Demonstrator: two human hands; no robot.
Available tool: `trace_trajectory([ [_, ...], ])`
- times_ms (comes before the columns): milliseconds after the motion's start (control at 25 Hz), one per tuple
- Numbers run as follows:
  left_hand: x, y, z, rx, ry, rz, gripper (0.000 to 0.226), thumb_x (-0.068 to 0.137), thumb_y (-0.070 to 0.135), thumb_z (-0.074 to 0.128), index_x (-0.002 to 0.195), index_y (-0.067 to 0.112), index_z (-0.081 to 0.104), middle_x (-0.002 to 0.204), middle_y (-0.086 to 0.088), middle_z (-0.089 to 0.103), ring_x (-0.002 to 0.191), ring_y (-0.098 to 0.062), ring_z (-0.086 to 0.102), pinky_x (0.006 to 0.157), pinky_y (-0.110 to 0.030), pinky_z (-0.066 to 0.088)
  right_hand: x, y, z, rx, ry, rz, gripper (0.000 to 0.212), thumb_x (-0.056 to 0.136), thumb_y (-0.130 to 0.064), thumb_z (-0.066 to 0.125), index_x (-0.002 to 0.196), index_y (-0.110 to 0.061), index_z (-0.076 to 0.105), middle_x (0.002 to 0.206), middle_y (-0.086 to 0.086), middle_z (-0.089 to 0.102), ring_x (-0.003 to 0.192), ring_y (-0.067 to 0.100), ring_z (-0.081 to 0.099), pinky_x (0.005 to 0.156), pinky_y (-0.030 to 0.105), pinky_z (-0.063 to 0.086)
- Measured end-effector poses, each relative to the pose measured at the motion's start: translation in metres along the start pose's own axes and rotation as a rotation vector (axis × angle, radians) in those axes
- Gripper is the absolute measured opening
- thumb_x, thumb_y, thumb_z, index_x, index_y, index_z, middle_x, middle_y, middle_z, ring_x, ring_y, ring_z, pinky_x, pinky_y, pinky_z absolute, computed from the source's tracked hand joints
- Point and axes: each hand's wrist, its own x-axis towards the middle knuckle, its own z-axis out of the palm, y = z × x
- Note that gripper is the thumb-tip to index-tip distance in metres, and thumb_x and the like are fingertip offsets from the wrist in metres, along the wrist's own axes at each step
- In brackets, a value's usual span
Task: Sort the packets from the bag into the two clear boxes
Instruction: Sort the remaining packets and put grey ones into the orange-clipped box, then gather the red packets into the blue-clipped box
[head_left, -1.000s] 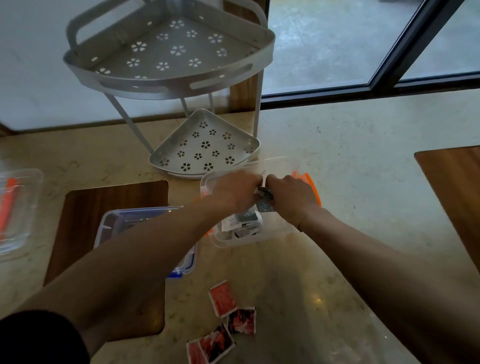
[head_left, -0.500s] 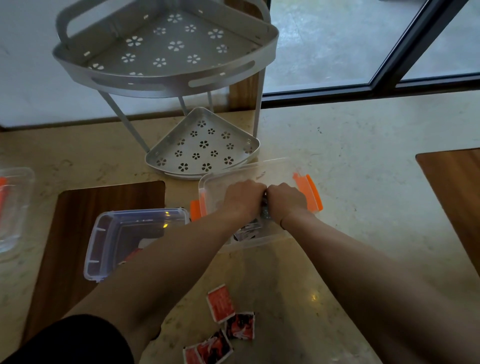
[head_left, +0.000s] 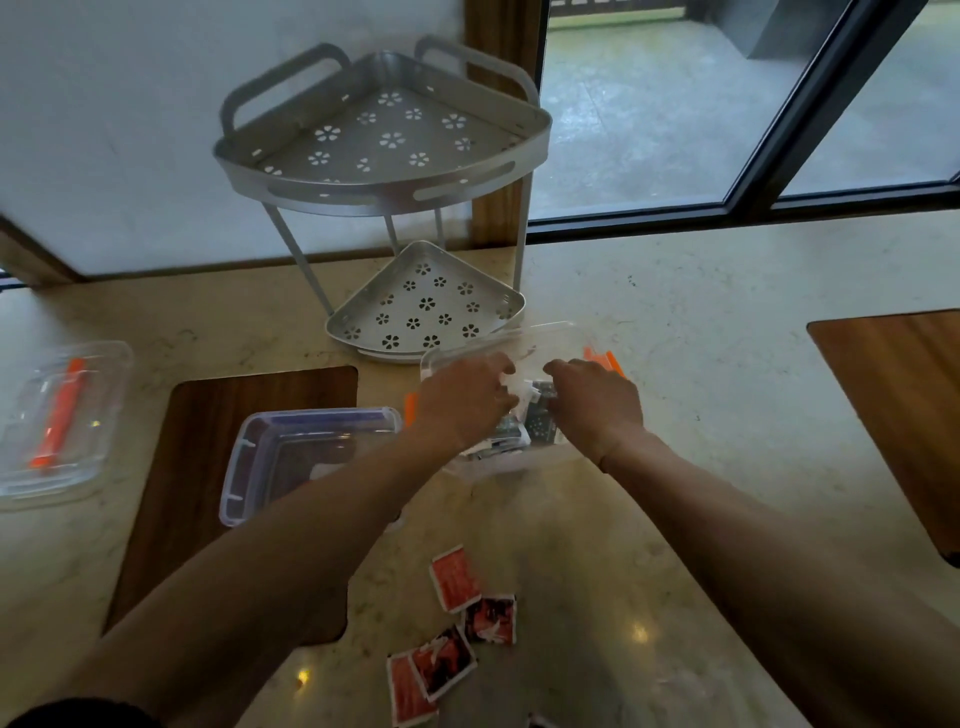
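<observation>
A clear box with orange latches (head_left: 524, 415) is set mid-counter, dark packets (head_left: 540, 421) heaped inside. A second clear box (head_left: 306, 457) is placed left of it. Red packets (head_left: 454, 579) are scattered toward the counter's near edge.

No legible text anywhere

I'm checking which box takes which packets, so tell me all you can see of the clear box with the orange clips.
The clear box with orange clips looks like thin see-through plastic, rectangular, open with no lid on. Orange latches show at its left and right ends. It sits on the pale stone counter, just in front of the metal corner rack. Dark and white packets lie inside. The left hand and right hand reach into it, fingers curled at the packets.
</observation>
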Motion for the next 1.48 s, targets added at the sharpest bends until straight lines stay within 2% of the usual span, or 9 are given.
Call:
trace_trajectory([
  [160, -0.064, -0.005, -0.024, -0.062, 0.066, 0.031, 0.030, 0.087, 0.038, 0.065, 0.115, 0.027, 0.060, 0.104, 0.005, 0.067, 0.082, -0.010, 0.061, 0.074, -0.033, 0.053, -0.054, -0.001, -0.007, 0.119, 0.175, -0.019, 0.029, 0.090, -0.029, 0.057, 0.119, -0.026, 0.059, 0.115, 0.001, 0.067, 0.103, 0.029, 0.062, 0.071, 0.037, 0.050],
  [280, -0.117, -0.009, -0.023, -0.117, 0.102, -0.027, 0.029, 0.086, 0.040, 0.066, 0.113, 0.030, 0.059, 0.100, 0.010, 0.063, 0.077, -0.003, 0.058, 0.070, -0.027, 0.051, -0.099, -0.006, 0.004, 0.139, 0.250, -0.078, 0.031, 0.089, -0.036, 0.060, 0.119, -0.028, 0.057, 0.119, -0.001, 0.066, 0.105, 0.025, 0.061, 0.070, 0.037, 0.052],
  [440, -0.192, -0.020, 0.003, -0.201, 0.058, -0.146, 0.028, 0.084, 0.046, 0.065, 0.110, 0.036, 0.058, 0.097, 0.017, 0.059, 0.076, 0.005, 0.056, 0.063, -0.016, 0.042, -0.155, -0.010, 0.038, 0.135, 0.098, -0.114, 0.038, 0.090, -0.043, 0.057, 0.126, -0.033, 0.052, 0.128, -0.006, 0.060, 0.111, 0.017, 0.058, 0.075, 0.035, 0.053],
  [520, -0.227, -0.027, 0.021, -0.186, 0.025, -0.224, 0.030, 0.084, 0.049, 0.065, 0.110, 0.037, 0.058, 0.098, 0.017, 0.060, 0.075, 0.003, 0.058, 0.064, -0.018, 0.048, -0.178, -0.012, 0.057, 0.126, 0.011, -0.137, 0.040, 0.091, -0.044, 0.056, 0.129, -0.035, 0.050, 0.132, -0.007, 0.057, 0.114, 0.015, 0.057, 0.079, 0.033, 0.052],
  [720, -0.296, -0.048, 0.060, -0.223, 0.022, -0.451, 0.036, 0.083, 0.049, 0.065, 0.115, 0.033, 0.059, 0.110, 0.008, 0.062, 0.089, -0.007, 0.060, 0.080, -0.033, 0.054, -0.231, -0.010, 0.104, 0.137, -0.216, -0.147, 0.051, 0.088, -0.044, 0.061, 0.135, -0.035, 0.043, 0.137, -0.006, 0.050, 0.119, 0.018, 0.051, 0.089, 0.031, 0.046],
  [880, -0.323, -0.064, 0.077, -0.152, -0.030, -0.594, 0.056, 0.084, 0.050, 0.062, 0.134, 0.030, 0.047, 0.138, -0.001, 0.050, 0.121, -0.019, 0.049, 0.097, -0.038, 0.046, -0.266, -0.004, 0.128, 0.094, -0.335, -0.109, 0.068, 0.082, -0.048, 0.065, 0.140, -0.033, 0.035, 0.136, -0.004, 0.046, 0.122, 0.020, 0.046, 0.092, 0.034, 0.046],
  [1080, -0.317, -0.064, 0.080, -0.017, -0.152, -0.605, 0.067, 0.084, 0.058, 0.057, 0.142, 0.033, 0.036, 0.148, -0.003, 0.037, 0.132, -0.025, 0.038, 0.101, -0.043, 0.039, -0.282, -0.010, 0.138, 0.012, -0.298, -0.130, 0.052, 0.083, -0.046, 0.062, 0.129, -0.032, 0.042, 0.127, -0.004, 0.048, 0.113, 0.019, 0.049, 0.078, 0.032, 0.046],
  [1280, -0.307, -0.057, 0.084, 0.054, -0.213, -0.545, 0.061, 0.079, 0.065, 0.059, 0.131, 0.035, 0.047, 0.132, -0.004, 0.044, 0.122, -0.025, 0.043, 0.096, -0.043, 0.040, -0.284, -0.018, 0.139, 0.021, -0.312, -0.103, 0.040, 0.087, -0.040, 0.059, 0.123, -0.029, 0.045, 0.118, -0.003, 0.055, 0.110, 0.021, 0.050, 0.079, 0.032, 0.043],
  [1480, -0.305, -0.058, 0.089, 0.047, -0.171, -0.507, 0.049, 0.082, 0.056, 0.061, 0.120, 0.026, 0.051, 0.127, -0.005, 0.042, 0.117, -0.024, 0.043, 0.091, -0.039, 0.046, -0.281, -0.019, 0.143, 0.157, -0.347, -0.012, 0.021, 0.087, -0.030, 0.060, 0.107, -0.024, 0.053, 0.109, -0.001, 0.058, 0.105, 0.022, 0.050, 0.078, 0.034, 0.044],
])
